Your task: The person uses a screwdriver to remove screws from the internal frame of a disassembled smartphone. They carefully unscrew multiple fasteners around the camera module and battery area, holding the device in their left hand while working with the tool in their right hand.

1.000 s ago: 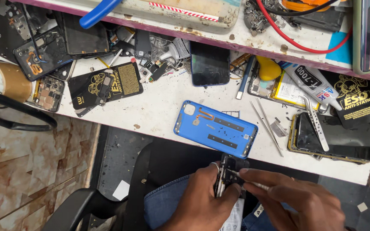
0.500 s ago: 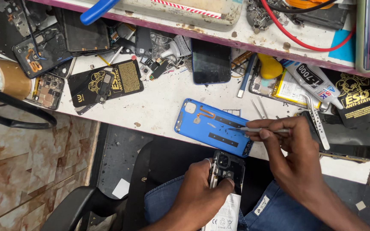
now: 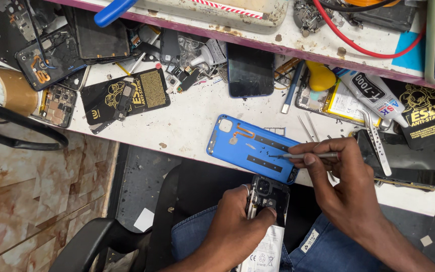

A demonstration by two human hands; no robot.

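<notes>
My left hand [image 3: 237, 221] grips an opened phone body [image 3: 268, 194] over my lap, its camera end up and its white battery below. My right hand [image 3: 341, 176] holds a thin metal screwdriver [image 3: 305, 156], whose tip rests on a blue phone back cover [image 3: 250, 147]. The cover lies inside-up at the white bench's [image 3: 187, 121] near edge, with small dark specks on it near the tip.
Behind the cover lie a black phone [image 3: 250, 70], black anti-static mats [image 3: 127, 98], tweezers [image 3: 378, 143], a glue tube [image 3: 373, 93], a yellow blower [image 3: 320, 78] and several dismantled phones [image 3: 51, 55]. A tape roll [image 3: 1, 90] sits at the left. A black chair arm [image 3: 96, 242] is below.
My right hand left the phone body in my lap, rose to the bench with the screwdriver and set its tip on the blue cover. My left hand kept hold of the phone body.
</notes>
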